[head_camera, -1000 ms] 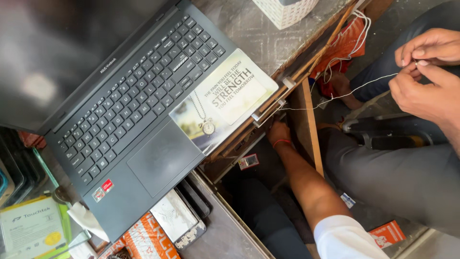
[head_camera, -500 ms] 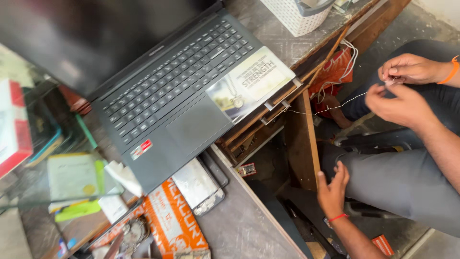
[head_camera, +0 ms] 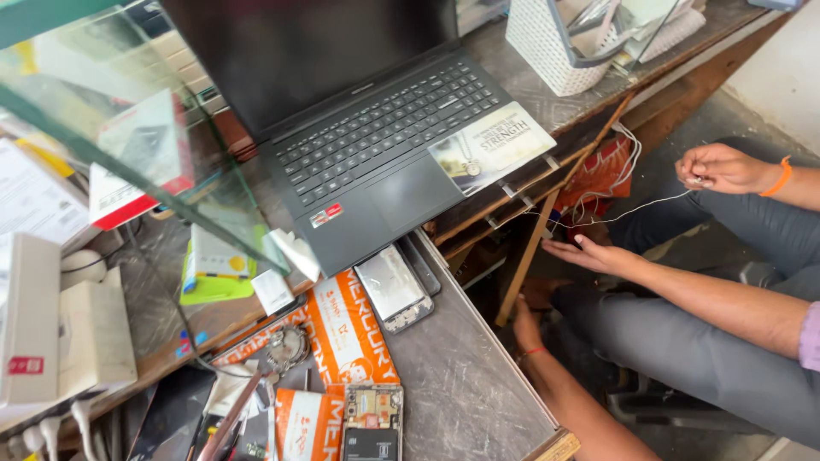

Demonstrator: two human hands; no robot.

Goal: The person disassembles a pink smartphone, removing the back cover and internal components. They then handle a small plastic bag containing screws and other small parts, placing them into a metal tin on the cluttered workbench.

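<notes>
My right hand [head_camera: 527,320], with a red thread at the wrist, reaches down from the lower edge into the dark space under the wooden desk [head_camera: 478,401], beside a slanted wooden leg [head_camera: 525,256]. Its fingers are lost in shadow. My left hand is out of sight. A seated person in grey trousers [head_camera: 683,341] is at the right. That person's hand with an orange wristband [head_camera: 722,168] pinches a thin white cable [head_camera: 632,209]. Their other hand [head_camera: 589,253] lies palm up under the cable.
An open dark laptop [head_camera: 376,145] sits on the desk with a printed card [head_camera: 491,145] on its palm rest. Near the front lie a bare phone back [head_camera: 393,286], orange packets [head_camera: 346,329] and an opened phone [head_camera: 372,423]. A white basket [head_camera: 551,43] stands behind, boxes [head_camera: 51,324] at left.
The view has swung left and down, so more of the cluttered desk shows. My right hand has dropped lower under the desk. The other person's hands have moved apart along the cable.
</notes>
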